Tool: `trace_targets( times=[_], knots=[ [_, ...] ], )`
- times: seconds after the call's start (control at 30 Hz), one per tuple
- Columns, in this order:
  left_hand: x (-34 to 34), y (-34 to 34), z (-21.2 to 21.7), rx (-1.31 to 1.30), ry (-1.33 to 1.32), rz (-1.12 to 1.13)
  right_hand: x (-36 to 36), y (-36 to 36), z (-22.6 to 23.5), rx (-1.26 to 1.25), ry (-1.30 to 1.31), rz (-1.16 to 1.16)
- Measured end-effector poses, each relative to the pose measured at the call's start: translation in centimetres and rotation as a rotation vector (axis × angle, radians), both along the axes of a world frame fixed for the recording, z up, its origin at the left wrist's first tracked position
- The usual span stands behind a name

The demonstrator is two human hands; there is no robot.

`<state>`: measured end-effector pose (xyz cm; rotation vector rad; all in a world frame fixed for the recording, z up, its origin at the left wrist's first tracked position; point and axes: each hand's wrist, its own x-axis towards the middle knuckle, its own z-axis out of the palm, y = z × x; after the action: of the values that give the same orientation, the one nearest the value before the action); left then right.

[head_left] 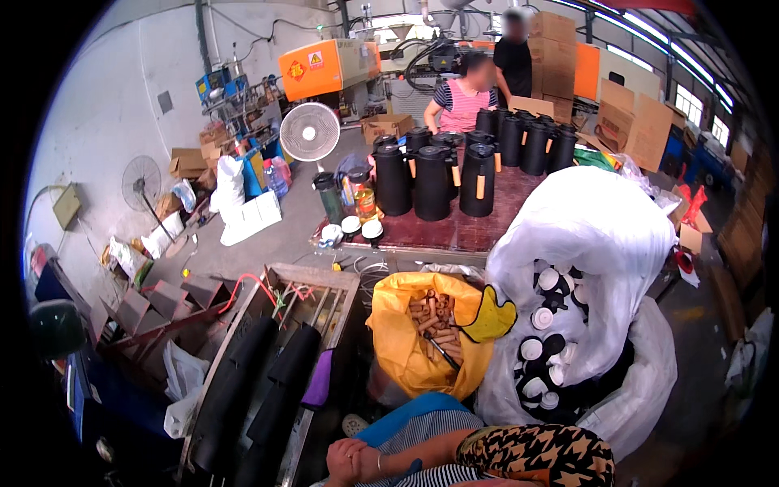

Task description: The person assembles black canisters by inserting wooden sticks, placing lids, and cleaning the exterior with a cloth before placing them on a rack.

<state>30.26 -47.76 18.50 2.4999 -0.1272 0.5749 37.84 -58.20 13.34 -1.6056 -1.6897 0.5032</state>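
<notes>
The right hand (pixel 363 461) and the left hand (pixel 339 464) rest folded together at the lower edge, in front of the striped clothing. No object shows in them; the fingers overlap, so how far each hand is closed cannot be told. The right forearm comes in from 3 o'clock, with a thin bracelet at the wrist and a houndstooth sleeve (pixel 535 454) above it.

Nearest the hands, at 10 to 11 o'clock and apart from them, lies the inner row of black cylinders (pixel 280 390). Its long axis runs from 1 o'clock down to 7 o'clock, so its lower end lies at 9 o'clock from the hands. The left hand appears to be the nearer one. The outer row of black cylinders (pixel 231 390) lies roughly parallel beyond it, both in a wooden-framed trough (pixel 350 284). A purple pad (pixel 319 380) sits just beside the inner row.

At 1 o'clock stands a yellow sack (pixel 389 325) of brown tubular handles (pixel 442 329), a yellow glove (pixel 491 313) draped at its rim. At 2 o'clock, a white plastic bag (pixel 580 211) holds black-and-white lids (pixel 531 349). Farther off, between 12 and 1 o'clock, black jugs (pixel 432 187) stand upright on a red-brown table (pixel 507 199).
</notes>
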Motion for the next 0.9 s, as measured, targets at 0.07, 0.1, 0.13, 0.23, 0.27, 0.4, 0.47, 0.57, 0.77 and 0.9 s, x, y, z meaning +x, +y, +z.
trace_targets(
  times=[0.07, 0.1, 0.13, 0.23, 0.27, 0.4, 0.47, 0.57, 0.77, 0.9],
  knots=[
    [0.7, -0.6, 0.4, 0.027, 0.009, -0.021, 0.9, -0.8, 0.9, 0.034, -0.009, 0.026],
    [1.0, -0.9, 0.5, 0.033, 0.01, -0.027, 1.2, -1.2, 1.2, 0.05, -0.013, 0.038],
    [1.3, -1.1, 0.6, 0.042, 0.014, -0.031, 1.3, -1.4, 1.3, 0.062, -0.012, 0.028],
    [2.2, -1.9, 0.8, 0.045, 0.035, -0.044, 1.3, -1.6, 1.1, 0.114, 0.01, -0.047],
    [2.3, -2.1, 0.9, 0.044, 0.039, -0.051, 1.3, -1.6, 0.9, 0.128, 0.023, -0.069],
    [2.7, -2.8, 1.2, 0.053, 0.055, -0.067, 0.9, -1.7, 0.3, 0.188, 0.044, -0.139],
    [2.6, -2.9, 1.2, 0.052, 0.061, -0.07, 0.8, -1.9, 0.0, 0.172, 0.036, -0.147],
    [2.3, -2.7, 1.2, 0.091, 0.066, -0.055, 0.5, -1.7, -0.3, 0.234, 0.046, -0.199],
    [1.7, -2.5, 1.2, 0.059, 0.089, -0.019, 0.0, -0.1, -2.2, -0.049, 0.05, -0.076],
    [1.3, -2.5, 1.6, 0.051, 0.068, -0.006, -0.5, 0.4, -3.2, 0.128, 0.109, -0.153]
  ],
)
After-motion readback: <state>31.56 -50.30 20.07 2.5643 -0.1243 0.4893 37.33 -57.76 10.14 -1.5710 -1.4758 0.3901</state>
